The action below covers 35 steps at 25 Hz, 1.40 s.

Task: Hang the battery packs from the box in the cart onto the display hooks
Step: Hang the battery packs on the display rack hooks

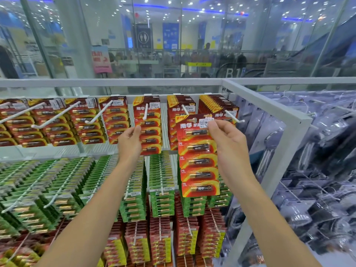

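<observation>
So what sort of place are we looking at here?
Probably a shop in a mall: white metal display hooks hold red carded battery packs with white price stickers, and a dark restroom sign shows behind the glass wall.

Glass wall behind rack | pink poster left, beyond glass | restroom sign centre | "B1" marking by escalator | clear-bagged goods right of white frame post

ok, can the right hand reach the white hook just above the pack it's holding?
Probably yes. The right hand pinches the red battery pack by its top edge, just below that hook, nothing between; the left hand holds the neighbouring hung pack.
</observation>
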Motion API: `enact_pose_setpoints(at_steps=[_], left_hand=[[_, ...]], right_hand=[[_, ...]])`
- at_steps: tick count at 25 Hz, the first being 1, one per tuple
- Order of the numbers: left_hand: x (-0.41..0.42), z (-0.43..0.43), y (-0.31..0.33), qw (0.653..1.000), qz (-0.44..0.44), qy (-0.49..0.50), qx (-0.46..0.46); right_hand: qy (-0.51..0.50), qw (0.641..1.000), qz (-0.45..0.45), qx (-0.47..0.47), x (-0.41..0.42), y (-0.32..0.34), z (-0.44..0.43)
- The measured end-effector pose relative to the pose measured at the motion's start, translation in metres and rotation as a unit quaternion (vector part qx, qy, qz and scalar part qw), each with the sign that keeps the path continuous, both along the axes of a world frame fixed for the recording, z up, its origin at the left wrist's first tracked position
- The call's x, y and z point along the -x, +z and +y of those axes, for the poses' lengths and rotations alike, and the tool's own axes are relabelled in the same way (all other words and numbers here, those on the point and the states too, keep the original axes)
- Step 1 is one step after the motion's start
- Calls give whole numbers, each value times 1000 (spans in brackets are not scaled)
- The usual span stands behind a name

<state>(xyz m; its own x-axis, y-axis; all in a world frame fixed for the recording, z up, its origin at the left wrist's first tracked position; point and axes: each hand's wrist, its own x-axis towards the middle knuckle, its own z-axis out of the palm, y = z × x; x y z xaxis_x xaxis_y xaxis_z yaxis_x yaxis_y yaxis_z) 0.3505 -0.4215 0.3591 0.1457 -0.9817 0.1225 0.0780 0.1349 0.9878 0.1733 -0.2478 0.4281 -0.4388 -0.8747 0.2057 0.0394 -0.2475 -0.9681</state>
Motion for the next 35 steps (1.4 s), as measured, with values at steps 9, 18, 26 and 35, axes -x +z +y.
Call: enact_pose_setpoints(at_steps=[9, 18, 26, 35], left_hand=[[-8, -17, -16, 1000, 17, 9, 21], [-10, -29, -19, 998, 8, 56, 23], [-21, 16, -28, 998, 19, 39, 40], [19, 153, -96, 995, 33, -69, -64]], right_hand=[[-66, 997, 38, -6, -3, -13, -44], [-132, 989, 70, 15, -6, -22, -129], [-154, 985, 71, 17, 0, -47, -124], [-44, 993, 75, -85, 24, -137, 22]])
